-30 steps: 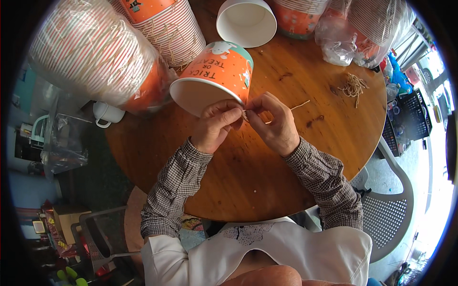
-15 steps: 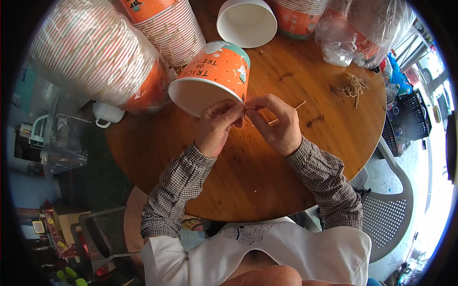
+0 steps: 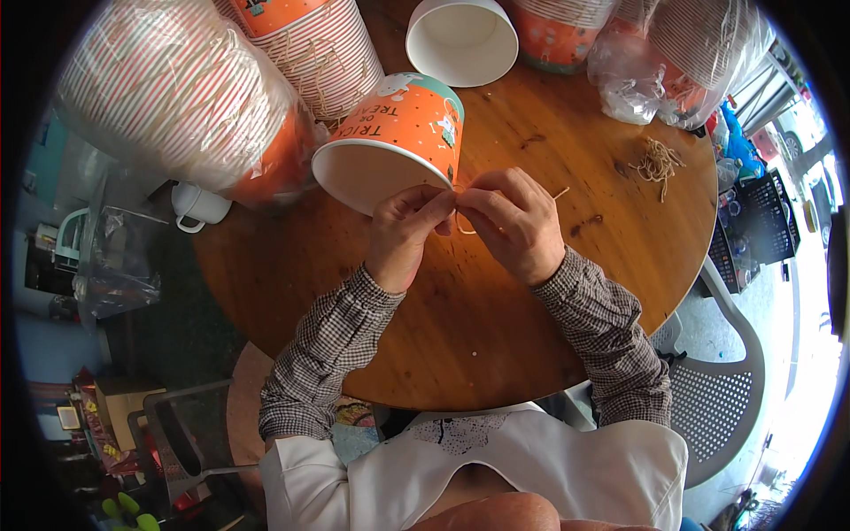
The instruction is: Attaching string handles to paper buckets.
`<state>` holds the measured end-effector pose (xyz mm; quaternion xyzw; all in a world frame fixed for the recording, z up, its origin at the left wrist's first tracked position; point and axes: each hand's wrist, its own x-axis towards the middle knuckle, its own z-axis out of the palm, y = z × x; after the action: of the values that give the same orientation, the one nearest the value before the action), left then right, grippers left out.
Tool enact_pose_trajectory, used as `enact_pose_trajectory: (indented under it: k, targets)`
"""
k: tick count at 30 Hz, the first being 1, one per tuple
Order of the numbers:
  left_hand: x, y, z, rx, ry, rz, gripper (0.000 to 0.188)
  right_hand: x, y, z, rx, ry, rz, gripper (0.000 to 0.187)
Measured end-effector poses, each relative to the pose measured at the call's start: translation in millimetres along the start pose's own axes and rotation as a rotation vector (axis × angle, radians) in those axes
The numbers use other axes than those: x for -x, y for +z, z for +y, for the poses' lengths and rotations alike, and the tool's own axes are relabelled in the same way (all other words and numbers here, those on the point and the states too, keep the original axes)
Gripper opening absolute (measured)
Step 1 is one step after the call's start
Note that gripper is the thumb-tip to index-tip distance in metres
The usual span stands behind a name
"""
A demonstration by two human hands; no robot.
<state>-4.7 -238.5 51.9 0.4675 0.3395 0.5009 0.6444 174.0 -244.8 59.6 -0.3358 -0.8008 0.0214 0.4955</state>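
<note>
An orange paper bucket (image 3: 412, 119) with a white rim and mint-green base lies on its side, its mouth toward me. At the right end of its rim, my left hand (image 3: 403, 239) pinches a thin piece of twine (image 3: 464, 230) between thumb and fingers. My right hand (image 3: 518, 226) meets it there, thumb and fingertips pressed together on the same twine. A loop of it hangs below the fingertips, and a loose end sticks out beyond the right hand. The fingers hide where the twine meets the bucket.
A white bucket (image 3: 461, 44) lies behind, mouth toward me. Bagged bucket stacks (image 3: 168, 106) and a stack with twine (image 3: 323, 62) stand left; more bagged stacks (image 3: 699, 53) are far right. A twine bundle (image 3: 658, 165) lies right, a white mug (image 3: 202, 205) left, a chair (image 3: 717, 398) near right.
My right fingers have closed in tighter by the rim, and the hand has turned slightly. The twine beneath has gone from a straight length to a small loop. The bucket stays nearly in place.
</note>
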Motion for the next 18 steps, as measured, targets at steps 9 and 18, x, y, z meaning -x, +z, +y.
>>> enact_pose_trajectory:
  k: [9,18]
  targets:
    - [0.0,-0.7,-1.5,-0.202,0.161,-0.047,0.014,-2.3,-1.4,-4.4,-0.022,0.083,-0.013,0.017]
    - [0.2,-2.4,-2.2,-0.318,0.138,-0.014,0.017,-6.4,-15.8,-5.7,-0.402,0.59,-0.257,0.009]
